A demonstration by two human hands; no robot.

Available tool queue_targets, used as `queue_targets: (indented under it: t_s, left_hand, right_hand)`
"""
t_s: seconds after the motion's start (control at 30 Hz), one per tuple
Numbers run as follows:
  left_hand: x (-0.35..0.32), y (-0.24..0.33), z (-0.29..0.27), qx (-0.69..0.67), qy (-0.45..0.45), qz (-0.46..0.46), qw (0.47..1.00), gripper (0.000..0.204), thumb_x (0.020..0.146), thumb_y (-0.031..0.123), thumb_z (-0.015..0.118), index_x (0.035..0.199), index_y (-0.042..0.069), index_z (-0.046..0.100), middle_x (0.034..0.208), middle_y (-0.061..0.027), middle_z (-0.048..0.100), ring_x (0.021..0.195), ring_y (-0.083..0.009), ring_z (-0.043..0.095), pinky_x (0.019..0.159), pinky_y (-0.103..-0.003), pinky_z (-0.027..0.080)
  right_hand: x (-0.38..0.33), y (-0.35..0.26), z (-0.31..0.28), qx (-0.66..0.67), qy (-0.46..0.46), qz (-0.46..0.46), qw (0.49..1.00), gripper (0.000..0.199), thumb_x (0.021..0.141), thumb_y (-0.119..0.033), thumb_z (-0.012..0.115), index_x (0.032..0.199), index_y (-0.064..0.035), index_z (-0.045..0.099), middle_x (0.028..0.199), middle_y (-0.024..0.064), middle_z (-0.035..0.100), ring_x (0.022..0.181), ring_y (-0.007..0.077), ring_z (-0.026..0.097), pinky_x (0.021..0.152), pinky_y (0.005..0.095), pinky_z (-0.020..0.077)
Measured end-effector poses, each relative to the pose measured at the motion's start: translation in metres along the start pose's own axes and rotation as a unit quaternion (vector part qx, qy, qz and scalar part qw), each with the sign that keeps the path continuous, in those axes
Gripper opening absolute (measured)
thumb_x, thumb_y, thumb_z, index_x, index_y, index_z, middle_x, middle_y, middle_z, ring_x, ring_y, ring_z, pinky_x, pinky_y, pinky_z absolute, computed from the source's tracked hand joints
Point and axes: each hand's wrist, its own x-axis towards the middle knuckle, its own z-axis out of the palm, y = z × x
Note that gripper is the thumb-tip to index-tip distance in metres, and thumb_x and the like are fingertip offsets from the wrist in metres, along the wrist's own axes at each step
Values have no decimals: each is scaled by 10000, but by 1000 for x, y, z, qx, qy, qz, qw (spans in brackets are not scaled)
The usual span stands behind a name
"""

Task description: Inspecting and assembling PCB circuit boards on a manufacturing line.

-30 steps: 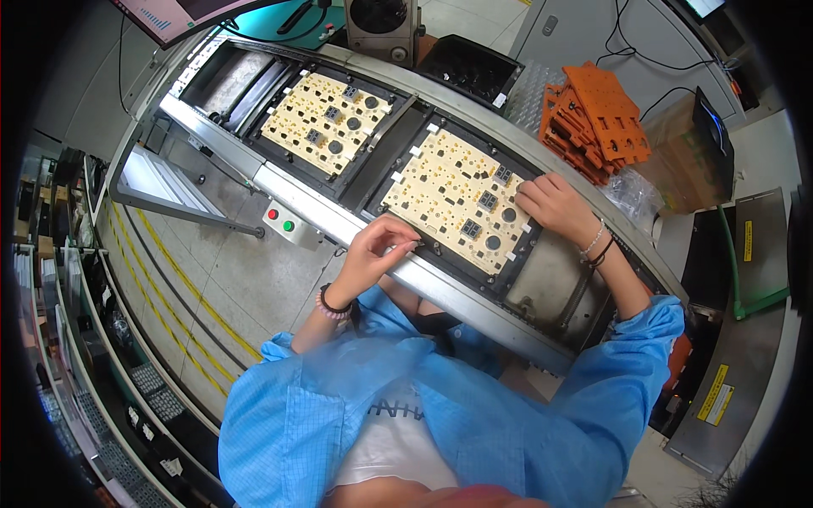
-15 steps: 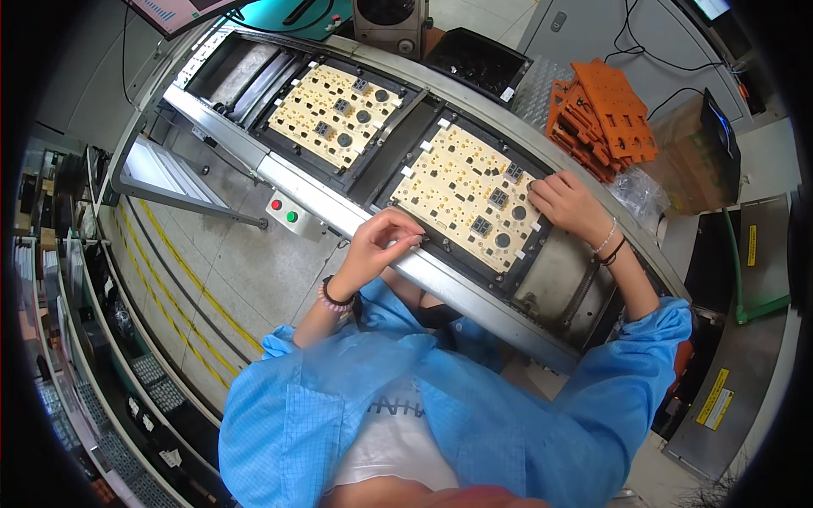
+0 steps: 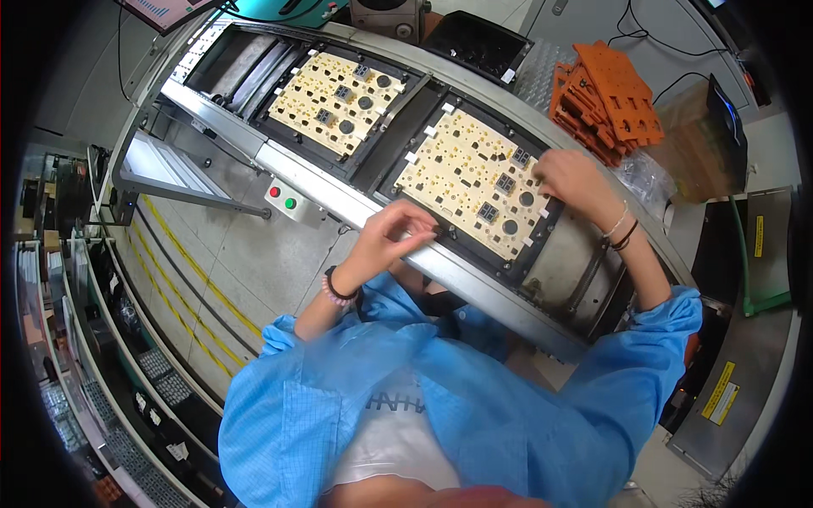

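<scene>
A cream circuit board with dark chips, digit displays and round black parts sits in a black carrier frame on the conveyor. At the near edge of this frame my left hand has thumb and fingertips pinched together; whatever may be between them is too small to name. My right hand is over the board's far right corner, fingers curled down beside the digit display nearest it. Its fingertips are partly hidden, and so is anything in them. A similar board lies in a second carrier to the left.
Metal conveyor rails run along both sides of the carriers. Orange plates are stacked beyond the right hand, near a clear plastic bag. A black tray stands behind. A button box hangs on the near side.
The view has shifted slightly. My left hand remains pinched by the carrier's near edge, fingers a little more extended. My right hand stays at the far right corner, its fingers more curled.
</scene>
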Motion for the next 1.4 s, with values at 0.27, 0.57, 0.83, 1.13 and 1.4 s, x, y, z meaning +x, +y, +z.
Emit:
queue_targets:
  t_s: [0.27,0.57,0.83,1.13,1.4]
  left_hand:
    - [18,18,49,199,-94,102,970,196,857,98,777,1034,76,694,898,-24,639,818,-160,591,701,-277,500]
    - [34,11,77,271,-100,129,949,174,853,103,746,1008,89,668,840,-21,616,786,-212,564,710,-340,473]
    - [46,-3,92,430,-80,225,871,176,836,139,719,958,81,607,862,-67,582,818,-252,575,740,-367,476]
    - [52,3,96,512,-108,266,810,163,820,149,638,955,82,579,882,-53,563,864,-217,572,756,-338,473]
    - [52,5,96,525,-109,267,801,116,820,143,588,918,83,575,884,-44,572,884,-197,582,763,-318,470]
  right_hand:
    - [61,-33,8,-33,67,72,995,204,823,-242,743,940,-107,643,966,48,582,951,226,556,842,355,395]
    - [69,-26,36,-28,5,175,984,120,793,-167,738,850,-117,645,978,52,575,1025,246,523,876,404,360]
    - [54,-37,-1,59,116,199,971,161,834,-164,750,916,-103,625,928,21,626,933,229,576,826,380,417]
    - [15,-53,-24,272,119,278,914,131,940,-80,648,1057,-37,609,858,58,651,729,143,601,674,274,497]
    - [-9,-59,-34,382,69,310,868,177,949,-42,629,1126,-38,638,902,71,700,840,145,679,787,277,541]
